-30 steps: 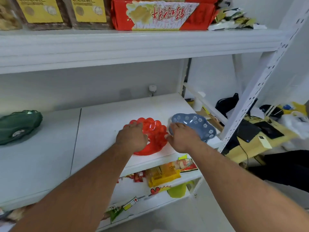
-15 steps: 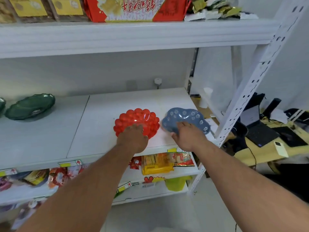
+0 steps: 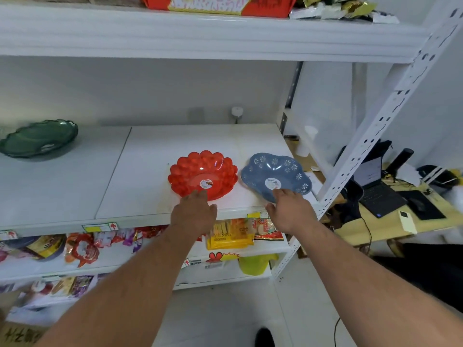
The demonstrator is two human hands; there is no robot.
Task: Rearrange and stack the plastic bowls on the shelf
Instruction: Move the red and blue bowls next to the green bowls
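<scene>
A red scalloped plastic bowl (image 3: 203,171) and a blue flower-print bowl (image 3: 275,169) sit side by side near the front right of the white middle shelf (image 3: 140,181). Each has a round sticker inside. My left hand (image 3: 194,214) lies flat at the shelf's front edge, fingertips touching the red bowl's near rim. The fingertips of my right hand (image 3: 290,211) rest on the blue bowl's near rim. Both thumbs are out to the side, gripping nothing. A dark green bowl (image 3: 38,139) stands alone at the far left of the same shelf.
The upper shelf (image 3: 200,36) carries a red snack box (image 3: 218,5) and packets close overhead. Snack bags (image 3: 230,234) fill the shelf below. A white perforated upright (image 3: 370,136) stands right of the blue bowl. Beyond it is a desk with a laptop (image 3: 380,196).
Both hands have slid back toward the shelf's front edge, uncovering the bowls, which now sit flat. The camera has pulled back and turned left, showing more of the green bowl.
</scene>
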